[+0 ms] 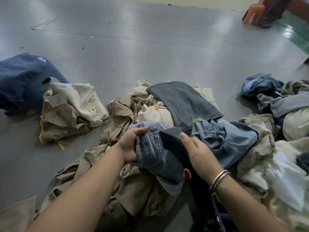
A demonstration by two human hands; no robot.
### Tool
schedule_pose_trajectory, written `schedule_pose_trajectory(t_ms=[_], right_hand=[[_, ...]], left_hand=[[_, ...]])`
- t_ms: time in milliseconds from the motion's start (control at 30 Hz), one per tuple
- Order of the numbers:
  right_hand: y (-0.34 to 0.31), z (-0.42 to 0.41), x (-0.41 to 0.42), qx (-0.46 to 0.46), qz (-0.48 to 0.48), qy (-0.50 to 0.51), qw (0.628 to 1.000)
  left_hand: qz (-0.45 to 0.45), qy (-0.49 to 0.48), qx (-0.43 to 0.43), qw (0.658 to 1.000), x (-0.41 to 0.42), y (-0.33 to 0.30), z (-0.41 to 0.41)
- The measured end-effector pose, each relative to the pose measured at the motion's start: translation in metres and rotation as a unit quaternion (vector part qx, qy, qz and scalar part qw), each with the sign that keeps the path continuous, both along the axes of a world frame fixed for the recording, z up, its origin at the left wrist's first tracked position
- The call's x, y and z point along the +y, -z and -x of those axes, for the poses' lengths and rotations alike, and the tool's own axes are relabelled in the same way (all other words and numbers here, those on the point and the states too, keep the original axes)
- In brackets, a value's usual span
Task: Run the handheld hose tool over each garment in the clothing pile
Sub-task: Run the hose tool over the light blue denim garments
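Observation:
A pile of garments (143, 114) in beige, cream and denim lies on the grey floor in front of me. My left hand (132, 144) grips the bunched edge of a light blue denim garment (155, 156) on top of the pile. My right hand (199, 151) holds the black handheld hose tool (173, 139), whose wide dark head sits against the denim. A red button shows on the tool body near my wrist, and its dark hose runs down toward the bottom edge. A grey pair of jeans (184, 101) lies just beyond the tool.
A smaller stack of beige and cream clothes (70, 111) sits to the left, with a navy garment (21, 81) behind it. More denim and cream clothes (275, 101) are heaped at the right. An orange plastic stool (254, 10) and someone's leg stand at the far right.

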State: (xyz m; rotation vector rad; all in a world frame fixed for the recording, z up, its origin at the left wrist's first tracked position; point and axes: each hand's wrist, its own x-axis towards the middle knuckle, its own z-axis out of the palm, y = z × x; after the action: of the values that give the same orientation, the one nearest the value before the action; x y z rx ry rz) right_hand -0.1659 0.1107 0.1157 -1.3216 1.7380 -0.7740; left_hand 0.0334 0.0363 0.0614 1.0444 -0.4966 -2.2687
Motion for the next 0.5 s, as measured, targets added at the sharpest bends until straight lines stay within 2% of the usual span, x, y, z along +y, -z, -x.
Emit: schedule_pose_trajectory(t_ms=[100, 233, 400, 500], right_hand=[[0.002, -0.006, -0.01, 0.019, -0.015, 0.012, 1.0], [-0.004, 0.012, -0.032, 0.014, 0.024, 0.11, 0.994], [0.013, 0.008, -0.014, 0.047, -0.042, -0.018, 0.998], [0.007, -0.002, -0.022, 0.039, -0.014, 0.018, 0.999]], left_hand=[[-0.004, 0.024, 0.001, 1.0, 0.001, 0.0, 0.002], [-0.012, 0.025, -0.016, 1.0, 0.006, -0.004, 0.007], [0.032, -0.019, 0.033, 0.999, 0.002, -0.011, 0.008], [0.058, -0.028, 0.044, 0.997, -0.001, -0.026, 0.01]])
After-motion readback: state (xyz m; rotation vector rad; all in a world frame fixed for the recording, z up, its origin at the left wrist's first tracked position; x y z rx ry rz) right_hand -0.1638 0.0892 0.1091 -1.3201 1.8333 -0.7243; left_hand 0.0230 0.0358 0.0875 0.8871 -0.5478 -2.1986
